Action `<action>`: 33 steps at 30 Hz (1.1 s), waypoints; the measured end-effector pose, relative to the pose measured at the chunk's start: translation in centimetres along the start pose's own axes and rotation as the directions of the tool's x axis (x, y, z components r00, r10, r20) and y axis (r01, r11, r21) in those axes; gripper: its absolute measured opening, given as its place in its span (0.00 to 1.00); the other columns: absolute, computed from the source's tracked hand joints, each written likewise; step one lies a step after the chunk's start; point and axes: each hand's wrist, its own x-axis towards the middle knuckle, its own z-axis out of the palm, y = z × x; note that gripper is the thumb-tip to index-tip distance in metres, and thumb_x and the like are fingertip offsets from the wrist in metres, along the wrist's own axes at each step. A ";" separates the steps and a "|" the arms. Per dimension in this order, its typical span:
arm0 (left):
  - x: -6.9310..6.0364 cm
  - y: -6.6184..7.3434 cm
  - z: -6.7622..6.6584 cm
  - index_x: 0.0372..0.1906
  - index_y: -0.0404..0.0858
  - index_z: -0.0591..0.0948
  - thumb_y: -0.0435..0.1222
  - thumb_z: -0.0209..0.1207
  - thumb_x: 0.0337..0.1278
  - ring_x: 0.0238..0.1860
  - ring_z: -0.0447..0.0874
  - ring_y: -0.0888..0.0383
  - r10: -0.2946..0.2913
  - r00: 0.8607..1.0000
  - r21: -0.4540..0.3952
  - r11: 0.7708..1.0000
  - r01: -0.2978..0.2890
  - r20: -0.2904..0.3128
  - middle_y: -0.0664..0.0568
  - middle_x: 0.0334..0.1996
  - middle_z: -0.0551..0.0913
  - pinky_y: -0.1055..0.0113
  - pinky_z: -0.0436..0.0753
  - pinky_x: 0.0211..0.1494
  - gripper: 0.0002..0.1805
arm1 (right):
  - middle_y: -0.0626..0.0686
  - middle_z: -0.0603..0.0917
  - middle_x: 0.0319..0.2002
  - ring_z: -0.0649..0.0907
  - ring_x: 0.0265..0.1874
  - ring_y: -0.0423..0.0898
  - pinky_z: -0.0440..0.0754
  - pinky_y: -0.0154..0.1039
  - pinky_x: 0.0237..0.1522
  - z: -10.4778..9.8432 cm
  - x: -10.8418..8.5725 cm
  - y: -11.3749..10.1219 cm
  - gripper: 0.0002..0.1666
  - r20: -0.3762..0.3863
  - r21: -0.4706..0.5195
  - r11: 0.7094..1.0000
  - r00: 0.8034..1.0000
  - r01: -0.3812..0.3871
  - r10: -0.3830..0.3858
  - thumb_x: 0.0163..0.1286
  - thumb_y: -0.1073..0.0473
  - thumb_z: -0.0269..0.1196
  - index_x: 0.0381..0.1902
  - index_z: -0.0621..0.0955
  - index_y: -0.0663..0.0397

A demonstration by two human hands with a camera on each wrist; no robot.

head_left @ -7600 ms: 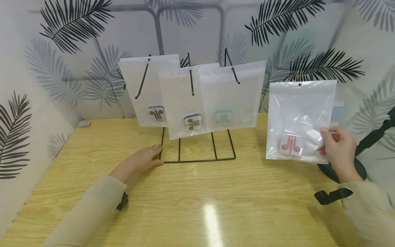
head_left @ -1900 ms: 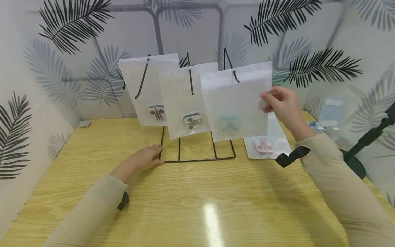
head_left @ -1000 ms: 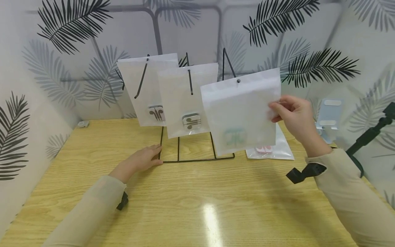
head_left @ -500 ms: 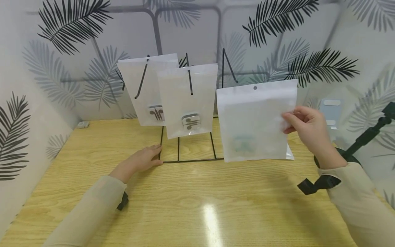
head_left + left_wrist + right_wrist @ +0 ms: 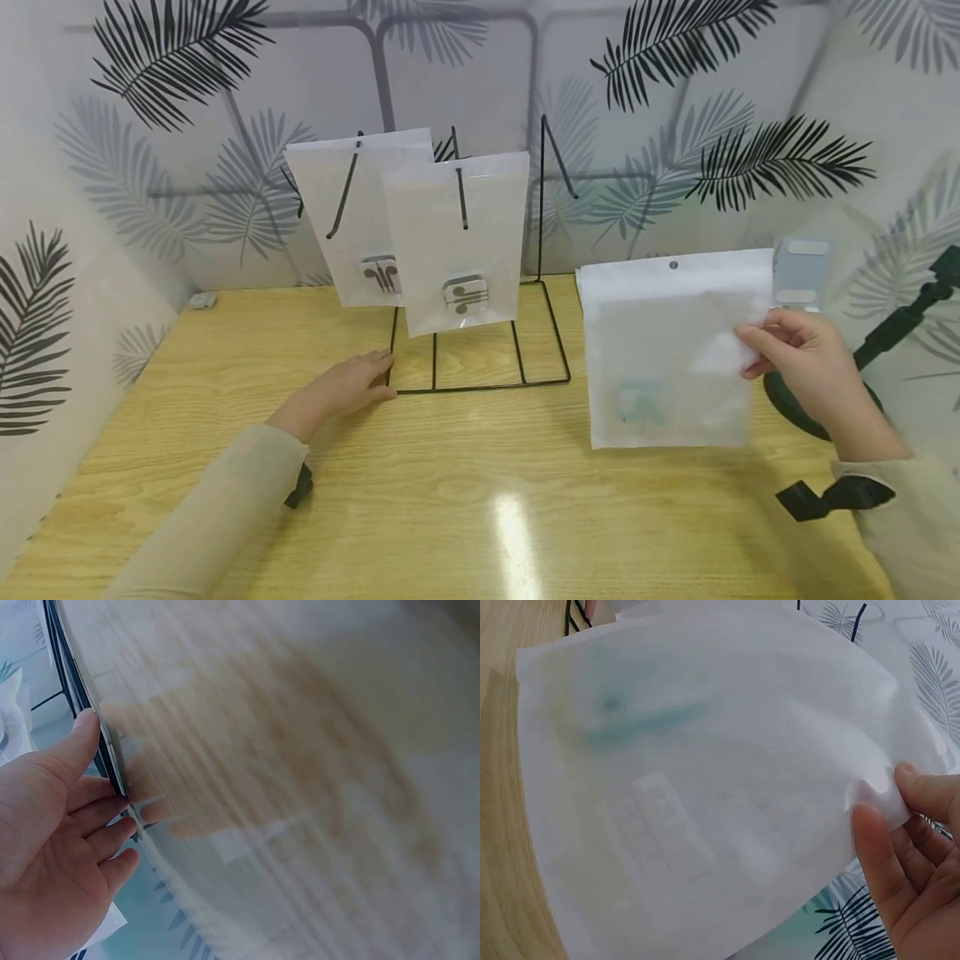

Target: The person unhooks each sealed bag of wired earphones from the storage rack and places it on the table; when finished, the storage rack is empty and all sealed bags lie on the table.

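Note:
My right hand point(image 5: 813, 362) pinches the right edge of a translucent white zip bag point(image 5: 675, 342). Blurred teal earphones point(image 5: 641, 402) show through it, and its hang hole is at the top. In the right wrist view, thumb and fingers nip the same bag point(image 5: 705, 780). A black wire display rack point(image 5: 480, 388) stands on the table. My left hand point(image 5: 337, 396) lies at its front left corner, fingers touching the base wire. Two bag fronts, one left point(image 5: 322, 192) and one middle point(image 5: 435, 225), hang on hooks, each showing boxed earphones. The bag with pink earphones is almost wholly hidden behind the held one.
The rack's right hook point(image 5: 561, 158) carries no bag. Behind my right hand are a pale phone stand point(image 5: 802, 271) and a black stand point(image 5: 892, 321). A small white object point(image 5: 202, 300) sits at the back left of the wooden table point(image 5: 420, 500).
My right hand has set the pink-earphone bag down on the table, then drawn the teal-earphone bag off the right hook and moved it right and down. My left hand has stayed put.

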 end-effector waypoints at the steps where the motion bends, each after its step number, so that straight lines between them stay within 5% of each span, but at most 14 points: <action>1: 0.0 0.0 0.0 0.65 0.22 0.58 0.42 0.52 0.65 0.65 0.53 0.36 0.000 1.000 0.001 1.000 0.000 0.000 0.29 0.65 0.56 0.46 0.56 0.65 0.34 | 0.43 0.82 0.25 0.81 0.16 0.43 0.81 0.31 0.22 -0.2 -0.3 0.3 0.06 0.008 -0.010 1.000 1.000 -0.017 0.017 0.66 0.66 0.58 0.32 0.81 0.53; 6: 0.0 0.2 -0.2 0.66 0.22 0.57 0.41 0.53 0.65 0.65 0.53 0.35 -0.007 1.000 -0.002 1.000 0.007 0.006 0.29 0.65 0.55 0.46 0.56 0.65 0.34 | 0.44 0.81 0.24 0.81 0.17 0.42 0.81 0.32 0.21 -1.3 -1.7 1.9 0.08 0.048 0.006 0.998 0.997 -0.065 0.065 0.66 0.66 0.58 0.32 0.81 0.49; 8: 0.0 0.2 -0.2 0.66 0.22 0.57 0.41 0.53 0.65 0.65 0.53 0.35 -0.008 1.000 -0.001 1.000 0.008 0.008 0.29 0.65 0.55 0.46 0.56 0.65 0.34 | 0.46 0.81 0.24 0.80 0.17 0.42 0.81 0.33 0.20 -1.7 -2.2 2.5 0.10 0.074 0.117 0.989 0.994 -0.086 0.078 0.66 0.69 0.57 0.31 0.82 0.51; 13: 0.0 0.3 -0.2 0.66 0.22 0.57 0.42 0.52 0.65 0.65 0.52 0.35 -0.008 1.000 0.000 1.000 0.008 0.010 0.29 0.65 0.55 0.46 0.56 0.65 0.34 | 0.49 0.81 0.28 0.79 0.20 0.41 0.80 0.32 0.18 -2.8 -3.6 4.1 0.13 0.155 0.388 0.907 0.982 -0.163 0.110 0.66 0.73 0.54 0.33 0.83 0.56; 16: 0.0 0.3 -0.2 0.66 0.22 0.57 0.42 0.52 0.65 0.65 0.52 0.35 -0.011 1.000 0.000 1.000 0.011 0.010 0.29 0.65 0.55 0.46 0.56 0.65 0.34 | 0.48 0.81 0.29 0.79 0.19 0.41 0.79 0.32 0.18 -3.4 -4.2 4.8 0.14 0.207 0.396 0.893 0.968 -0.216 0.142 0.67 0.73 0.53 0.34 0.83 0.54; 20: -0.1 0.3 -0.2 0.66 0.23 0.57 0.41 0.52 0.65 0.65 0.53 0.35 -0.010 1.000 0.001 1.000 0.010 0.007 0.29 0.65 0.55 0.46 0.56 0.65 0.34 | 0.48 0.80 0.28 0.78 0.18 0.41 0.79 0.33 0.18 -4.2 -4.9 5.6 0.14 0.251 0.335 0.893 0.942 -0.299 0.222 0.68 0.71 0.53 0.33 0.83 0.51; 26: 0.0 0.2 -0.1 0.66 0.23 0.57 0.42 0.52 0.65 0.65 0.53 0.35 -0.002 1.000 -0.001 1.000 0.002 0.008 0.29 0.65 0.55 0.46 0.56 0.65 0.34 | 0.45 0.79 0.26 0.77 0.18 0.41 0.80 0.35 0.20 -4.9 -5.5 6.8 0.13 0.260 0.111 0.903 0.889 -0.415 0.377 0.69 0.65 0.55 0.31 0.81 0.42; 30: 0.0 0.3 -0.1 0.66 0.23 0.57 0.42 0.52 0.65 0.65 0.52 0.35 -0.007 1.000 -0.004 1.000 0.007 0.013 0.30 0.65 0.55 0.46 0.56 0.65 0.35 | 0.45 0.78 0.23 0.76 0.17 0.41 0.80 0.36 0.20 -5.0 -5.6 7.4 0.10 0.254 0.006 0.882 0.853 -0.472 0.455 0.68 0.62 0.57 0.30 0.80 0.40; 33: 0.0 0.4 -0.1 0.66 0.23 0.57 0.42 0.52 0.65 0.65 0.52 0.35 -0.013 1.000 -0.004 1.000 0.013 0.010 0.30 0.65 0.55 0.46 0.55 0.65 0.35 | 0.47 0.75 0.20 0.75 0.16 0.43 0.80 0.36 0.21 -5.0 -5.6 7.7 0.03 0.255 -0.085 0.862 0.825 -0.500 0.504 0.67 0.57 0.58 0.33 0.79 0.48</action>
